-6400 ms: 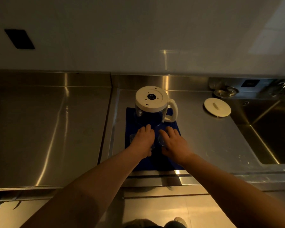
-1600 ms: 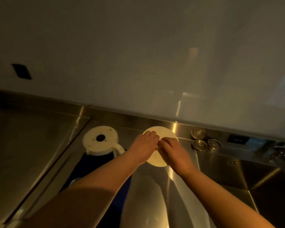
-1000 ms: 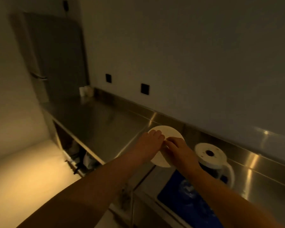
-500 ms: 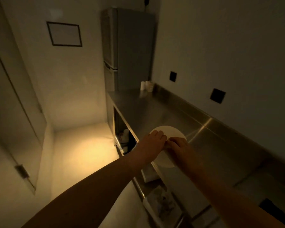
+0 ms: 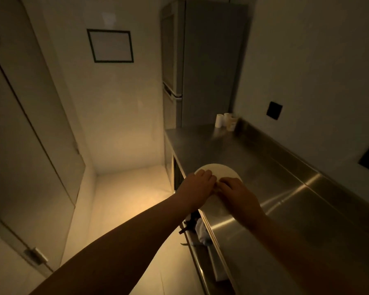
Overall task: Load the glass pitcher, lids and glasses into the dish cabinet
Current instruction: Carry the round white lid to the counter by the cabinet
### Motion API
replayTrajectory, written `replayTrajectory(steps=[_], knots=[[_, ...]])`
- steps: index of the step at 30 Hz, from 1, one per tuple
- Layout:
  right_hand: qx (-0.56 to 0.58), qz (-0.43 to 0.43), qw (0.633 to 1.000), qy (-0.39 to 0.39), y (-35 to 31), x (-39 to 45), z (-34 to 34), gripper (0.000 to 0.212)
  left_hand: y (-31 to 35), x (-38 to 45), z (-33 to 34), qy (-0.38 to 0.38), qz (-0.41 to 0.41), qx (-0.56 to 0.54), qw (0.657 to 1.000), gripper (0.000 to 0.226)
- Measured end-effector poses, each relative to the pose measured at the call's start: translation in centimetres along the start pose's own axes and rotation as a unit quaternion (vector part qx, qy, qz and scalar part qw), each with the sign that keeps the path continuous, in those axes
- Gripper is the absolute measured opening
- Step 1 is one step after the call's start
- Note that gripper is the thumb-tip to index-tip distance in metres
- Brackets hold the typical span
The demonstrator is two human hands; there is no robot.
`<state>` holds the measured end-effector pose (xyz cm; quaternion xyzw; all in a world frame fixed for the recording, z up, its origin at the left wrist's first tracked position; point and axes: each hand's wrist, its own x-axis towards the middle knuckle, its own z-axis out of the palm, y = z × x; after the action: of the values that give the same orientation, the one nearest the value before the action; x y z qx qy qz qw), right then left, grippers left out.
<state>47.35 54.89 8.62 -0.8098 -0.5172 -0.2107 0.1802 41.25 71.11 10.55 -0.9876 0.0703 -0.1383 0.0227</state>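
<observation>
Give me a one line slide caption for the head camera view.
Both hands, left hand and right hand, hold a round white lid above the steel counter.

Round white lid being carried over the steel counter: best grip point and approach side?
Take the round white lid by its thin rim, coming from the near edge. It is a flat disc, so opposite edge points pinch well. The left hand and right hand already hold it that way, leaving the far rim bare.
</observation>
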Motion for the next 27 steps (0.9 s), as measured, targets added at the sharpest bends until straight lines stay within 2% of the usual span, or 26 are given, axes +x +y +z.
replayTrajectory(steps=[6,11,19,27], knots=[[0.016,-0.033,0.998,-0.045,1.9,8.3,5.9,0.065,-8.4,2.7,2.3,-0.024,-0.050,0.000,0.998,0.049],[0.043,-0.037,0.997,-0.045,2.7,15.0,10.9,0.067,-16.1,5.4,4.4,-0.048,-0.064,0.013,0.997,0.058],[0.036,0.032,0.997,-0.053,5.2,25.4,19.8,0.059,-29.3,12.2,9.3,-0.063,-0.007,0.020,0.998,0.057],[0.036,0.124,0.990,-0.057,9.3,32.9,26.8,0.032,-38.2,19.7,13.6,-0.091,0.042,-0.026,0.995,0.056]])
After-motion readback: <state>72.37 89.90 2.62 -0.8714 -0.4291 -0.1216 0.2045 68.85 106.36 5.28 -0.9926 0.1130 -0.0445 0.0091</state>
